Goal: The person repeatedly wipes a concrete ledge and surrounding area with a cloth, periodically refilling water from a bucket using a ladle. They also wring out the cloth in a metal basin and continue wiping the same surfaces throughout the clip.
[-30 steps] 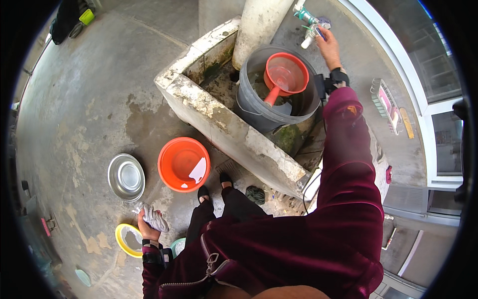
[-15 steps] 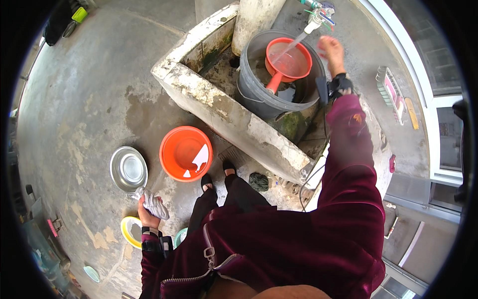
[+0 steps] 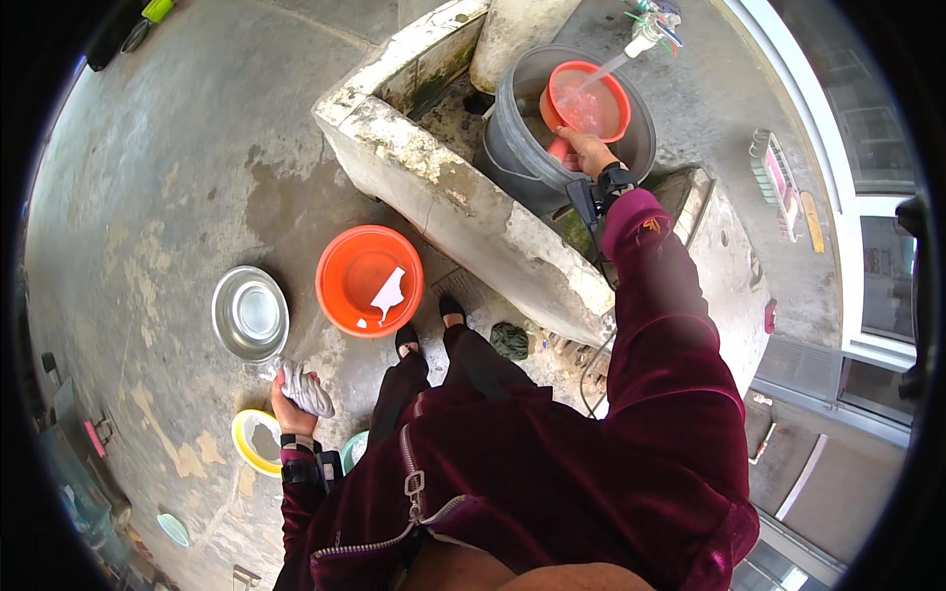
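My right hand (image 3: 588,151) is closed round the handle of a red dipper (image 3: 601,126) over a grey bucket (image 3: 522,148). Water streams from the white tap (image 3: 645,39) into the dipper's bowl. Down at my left side, my left hand (image 3: 293,406) grips a wet, bunched pale grey cloth (image 3: 307,392). Beyond the cloth sits a metal basin (image 3: 229,335), and a red-orange basin (image 3: 340,313) stands on the floor in front of my feet.
The bucket stands in a low, worn concrete trough (image 3: 443,212) with thick walls. A yellow-rimmed bowl (image 3: 239,443) and a green-rimmed bowl (image 3: 350,449) are near my left arm. A dark mesh bundle (image 3: 509,341) lies by my feet. A wire rack (image 3: 774,177) is at the right.
My right hand has come down from beside the tap to the dipper's handle and taken hold of it. The left hand still holds the cloth.
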The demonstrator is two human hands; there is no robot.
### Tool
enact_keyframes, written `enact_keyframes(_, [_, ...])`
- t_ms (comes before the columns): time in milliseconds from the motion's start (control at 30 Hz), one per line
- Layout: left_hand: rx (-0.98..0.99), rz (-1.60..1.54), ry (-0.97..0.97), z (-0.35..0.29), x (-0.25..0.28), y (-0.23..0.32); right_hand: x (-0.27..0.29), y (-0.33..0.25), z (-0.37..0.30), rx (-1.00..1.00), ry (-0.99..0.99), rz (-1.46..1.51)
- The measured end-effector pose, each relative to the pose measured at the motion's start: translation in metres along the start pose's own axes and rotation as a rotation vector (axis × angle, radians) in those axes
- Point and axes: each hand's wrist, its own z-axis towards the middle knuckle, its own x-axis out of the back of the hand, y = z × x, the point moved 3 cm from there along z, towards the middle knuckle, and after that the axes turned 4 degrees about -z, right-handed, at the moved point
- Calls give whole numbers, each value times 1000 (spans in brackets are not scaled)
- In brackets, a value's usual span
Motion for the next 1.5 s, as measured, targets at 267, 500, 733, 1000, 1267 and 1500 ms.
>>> enact_keyframes(267, [6,-16,11,4,8,2,46,-4,-16,-94,-253,515])
enact_keyframes(500, [13,7,-49,9,-5,4,83,4,-48,38,90,-121])
enact_keyframes(733, [12,22,-50,11,0,3,98,0,-89,207,481,-954])
enact_keyframes(1000, [12,-10,-46,14,7,-1,81,-13,-125,303,694,-971])
enact_keyframes(1267, [4,-27,-77,13,14,2,76,-10,-129,322,634,-1075])
enact_keyframes(1500, [-9,-36,-50,9,15,1,92,6,-126,321,595,-1004])
